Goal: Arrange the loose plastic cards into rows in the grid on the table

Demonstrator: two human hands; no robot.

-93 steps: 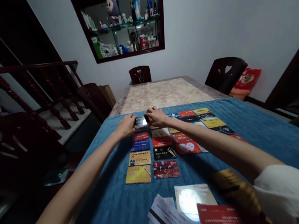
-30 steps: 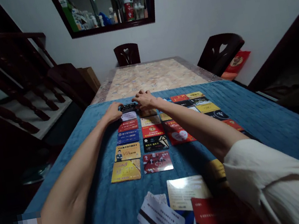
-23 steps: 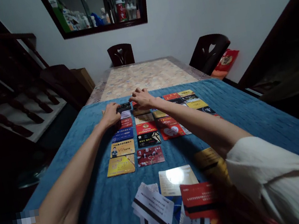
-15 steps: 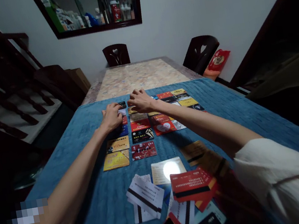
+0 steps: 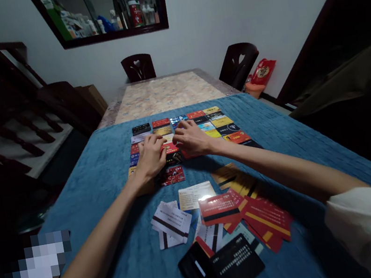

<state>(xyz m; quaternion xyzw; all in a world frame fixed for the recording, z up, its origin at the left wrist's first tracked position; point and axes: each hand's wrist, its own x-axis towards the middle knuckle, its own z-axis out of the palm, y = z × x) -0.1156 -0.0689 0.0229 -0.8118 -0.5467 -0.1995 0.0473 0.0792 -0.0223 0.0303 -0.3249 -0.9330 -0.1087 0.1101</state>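
Rows of plastic cards lie in columns on a blue cloth. My left hand point(image 5: 153, 156) rests over the two left columns, its fingers bent and apart, with fingertips on the second column near a red card point(image 5: 172, 147). Across from it, my right hand point(image 5: 193, 137) reaches over the third column, fingers curled but spread, with fingertips down near the edge of the second column. Neither hand lifts a card. Below them lies a dark red patterned card point(image 5: 172, 176). A black card point(image 5: 141, 129) and a red card point(image 5: 160, 122) top the left columns. Several cards are hidden under the hands.
Closer to me is a loose, overlapping pile with white cards point(image 5: 173, 221), a red card point(image 5: 220, 208), gold cards point(image 5: 226, 175) and a black card point(image 5: 238, 265). The blue cloth point(image 5: 102, 172) covers the near part of the table point(image 5: 163, 93). Chairs point(image 5: 138, 67) stand around it.
Both hands have moved down the columns toward me, the left one also rightward. The top cards of the two left columns are now uncovered. The camera view has shifted slightly.
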